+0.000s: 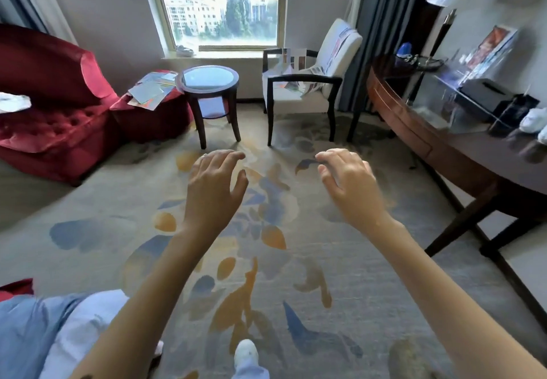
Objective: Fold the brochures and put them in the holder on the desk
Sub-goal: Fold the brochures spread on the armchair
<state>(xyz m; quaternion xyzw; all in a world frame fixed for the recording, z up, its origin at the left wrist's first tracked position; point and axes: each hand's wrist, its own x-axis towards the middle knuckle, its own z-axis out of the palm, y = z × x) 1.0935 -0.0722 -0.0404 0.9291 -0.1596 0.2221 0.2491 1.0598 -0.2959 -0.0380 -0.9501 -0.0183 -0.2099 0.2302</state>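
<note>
Your left hand [214, 183] and right hand [346, 183] hang nearest the lens, palms down over the carpet [384, 290], fingers loosely bent and nothing held in either. The brochures [151, 91] are out of reach: one loose heap lies on the red footstool [142, 118] far beyond your left hand; more sheets [313, 72] are spread over the white armchair [296, 102] ahead of your right hand. None of these looks folded, though at that range it is hard to be sure. The holder [473, 59], a clear stand, sits on the tabletop [473, 153] well off to the right of your right hand; it is blurred, with at least one colourful sheet upright in it, and how many cannot be told. So judge the job partly done at best; fetching, folding and filing remain for both heaps. A round side table [207, 79] stands between footstool and armchair; a black box [485, 94] sits just beside the holder.
</note>
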